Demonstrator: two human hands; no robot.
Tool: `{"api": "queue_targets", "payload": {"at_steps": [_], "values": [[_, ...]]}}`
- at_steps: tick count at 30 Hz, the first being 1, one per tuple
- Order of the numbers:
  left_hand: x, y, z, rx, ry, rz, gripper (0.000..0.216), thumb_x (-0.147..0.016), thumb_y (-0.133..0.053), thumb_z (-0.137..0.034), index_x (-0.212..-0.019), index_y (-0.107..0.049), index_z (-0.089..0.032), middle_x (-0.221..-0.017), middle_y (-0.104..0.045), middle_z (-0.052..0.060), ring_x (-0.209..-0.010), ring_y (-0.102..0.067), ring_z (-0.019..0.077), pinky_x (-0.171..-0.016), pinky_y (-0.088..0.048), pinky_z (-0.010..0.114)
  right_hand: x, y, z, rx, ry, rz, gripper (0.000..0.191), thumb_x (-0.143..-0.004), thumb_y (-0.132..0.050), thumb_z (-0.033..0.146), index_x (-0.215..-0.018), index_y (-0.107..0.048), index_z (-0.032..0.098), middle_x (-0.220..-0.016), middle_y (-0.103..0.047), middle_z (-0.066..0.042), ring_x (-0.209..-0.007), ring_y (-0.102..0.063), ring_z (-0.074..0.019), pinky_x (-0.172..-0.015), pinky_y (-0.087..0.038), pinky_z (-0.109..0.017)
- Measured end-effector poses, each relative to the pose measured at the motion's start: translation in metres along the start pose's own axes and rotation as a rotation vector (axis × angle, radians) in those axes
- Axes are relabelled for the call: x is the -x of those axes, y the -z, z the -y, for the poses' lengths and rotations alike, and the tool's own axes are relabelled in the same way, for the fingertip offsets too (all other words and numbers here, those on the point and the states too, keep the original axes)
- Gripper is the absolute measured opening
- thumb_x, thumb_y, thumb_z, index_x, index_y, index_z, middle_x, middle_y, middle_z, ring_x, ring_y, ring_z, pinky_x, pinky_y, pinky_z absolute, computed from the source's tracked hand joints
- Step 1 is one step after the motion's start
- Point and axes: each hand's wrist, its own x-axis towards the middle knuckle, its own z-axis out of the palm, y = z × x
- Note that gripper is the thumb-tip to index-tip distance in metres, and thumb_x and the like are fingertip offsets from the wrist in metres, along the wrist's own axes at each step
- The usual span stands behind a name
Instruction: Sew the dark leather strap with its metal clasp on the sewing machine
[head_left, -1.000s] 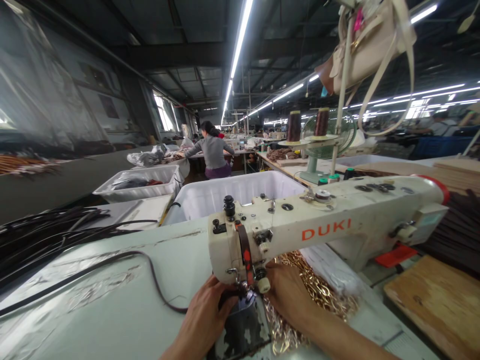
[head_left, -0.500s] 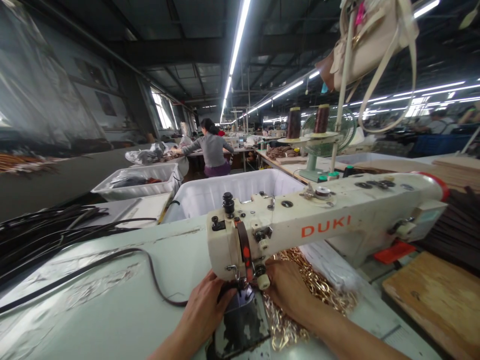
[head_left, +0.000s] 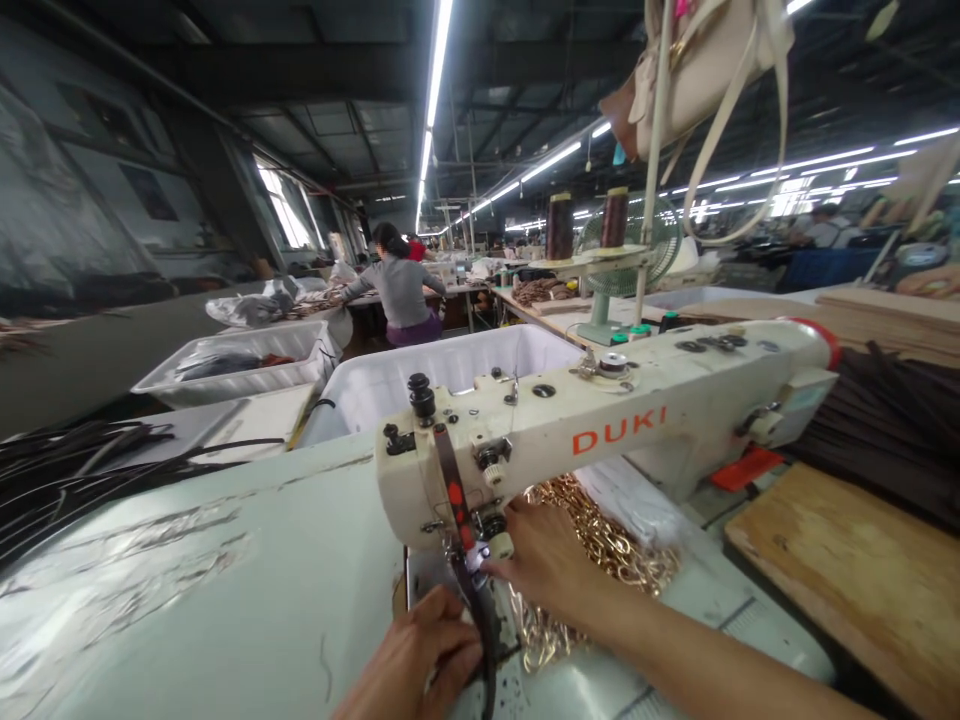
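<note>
A dark brown strap [head_left: 480,625] runs from the needle area of a cream sewing machine [head_left: 517,425] towards me, past the bed plate. My left hand [head_left: 431,650] is low at the strap's left side, fingers curled in against it, closed on the strap as far as I can see. On the right of the needle, my right hand [head_left: 544,555] reaches in with thumb and forefinger apart. Its thumb tip is close to the lit presser foot [head_left: 478,557]; the other fingertips are hidden behind the machine's knob. A narrow band with red marks [head_left: 456,490] hangs down the machine head.
Gold metal clasps [head_left: 611,535] lie in a clear bag under the machine arm. Behind stands a white tub [head_left: 442,355]. Dark straps [head_left: 82,470] are heaped at left, and a wooden board [head_left: 847,550] lies at right. Further back a person in grey [head_left: 405,290] sits at work.
My left hand has drawn back from the needle towards me. The strap, which trailed left across the table, now hangs towards me. The view has turned slightly right.
</note>
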Motion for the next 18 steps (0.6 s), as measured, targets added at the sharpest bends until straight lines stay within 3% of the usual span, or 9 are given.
{"api": "queue_targets", "payload": {"at_steps": [3, 5, 8, 11, 13, 15, 18], "values": [[0.004, -0.002, -0.005, -0.183, 0.061, -0.101, 0.013, -0.087, -0.053, -0.03, -0.091, -0.061, -0.022, -0.094, -0.063, 0.003, -0.083, -0.065, 0.0153, -0.073, -0.053, 0.024, 0.001, -0.001, 0.008, 0.039, -0.063, 0.016, 0.036, -0.079, -0.061, 0.05, -0.091, -0.066, 0.016, -0.093, -0.067, -0.011, -0.082, -0.063, -0.0292, -0.071, -0.045, -0.038], [0.007, -0.007, 0.001, -0.38, 0.011, -0.193, 0.034, -0.079, -0.064, -0.038, -0.105, -0.058, -0.018, -0.103, -0.065, 0.008, -0.09, -0.066, 0.0205, -0.075, -0.055, 0.027, 0.003, 0.0, 0.012, 0.049, -0.083, 0.03, 0.036, -0.081, -0.059, 0.05, -0.089, -0.066, 0.015, -0.093, -0.067, -0.012, -0.084, -0.063, -0.0304, -0.074, -0.045, -0.04], [0.007, -0.019, 0.015, -0.68, -0.277, -0.335, 0.066, -0.074, -0.065, -0.055, -0.12, -0.051, -0.01, -0.109, -0.067, 0.014, -0.096, -0.066, 0.0239, -0.077, -0.056, 0.027, 0.005, 0.004, 0.011, 0.038, -0.058, 0.053, 0.032, -0.083, -0.059, 0.047, -0.091, -0.066, 0.016, -0.096, -0.068, -0.011, -0.089, -0.063, -0.0289, -0.077, -0.043, -0.038], [0.006, -0.031, 0.028, -0.921, -0.466, -0.429, 0.064, -0.079, -0.052, -0.064, -0.114, -0.056, -0.01, -0.101, -0.07, 0.014, -0.089, -0.069, 0.0236, -0.07, -0.057, 0.026, 0.007, 0.011, 0.001, 0.008, -0.009, 0.053, 0.035, -0.084, -0.056, 0.053, -0.092, -0.064, 0.019, -0.093, -0.068, -0.007, -0.084, -0.063, -0.0259, -0.071, -0.043, -0.033], [0.007, -0.036, 0.035, -1.006, -0.49, -0.407, 0.053, -0.085, -0.05, -0.053, -0.116, -0.056, -0.01, -0.105, -0.069, 0.014, -0.093, -0.068, 0.0231, -0.072, -0.056, 0.025, 0.008, 0.016, -0.009, -0.01, 0.04, 0.029, 0.038, -0.084, -0.054, 0.057, -0.093, -0.063, 0.022, -0.09, -0.067, -0.004, -0.082, -0.064, -0.0245, -0.067, -0.041, -0.031], [0.008, -0.039, 0.04, -1.042, -0.491, -0.358, 0.041, -0.086, -0.048, -0.03, -0.122, -0.053, -0.011, -0.111, -0.067, 0.013, -0.099, -0.065, 0.022, -0.077, -0.055, 0.025, 0.009, 0.019, -0.017, -0.017, 0.111, 0.019, 0.036, -0.084, -0.054, 0.056, -0.094, -0.063, 0.023, -0.089, -0.067, -0.002, -0.081, -0.064, -0.0227, -0.064, -0.039, -0.029], [0.008, -0.039, 0.046, -1.047, -0.457, -0.33, 0.049, -0.077, -0.04, -0.005, -0.124, -0.051, -0.013, -0.115, -0.066, 0.011, -0.103, -0.063, 0.0206, -0.079, -0.054, 0.024, 0.008, 0.022, -0.023, 0.001, 0.2, 0.032, 0.031, -0.082, -0.06, 0.053, -0.092, -0.063, 0.024, -0.086, -0.067, 0.0, -0.078, -0.063, -0.0206, -0.061, -0.036, -0.026]]}}
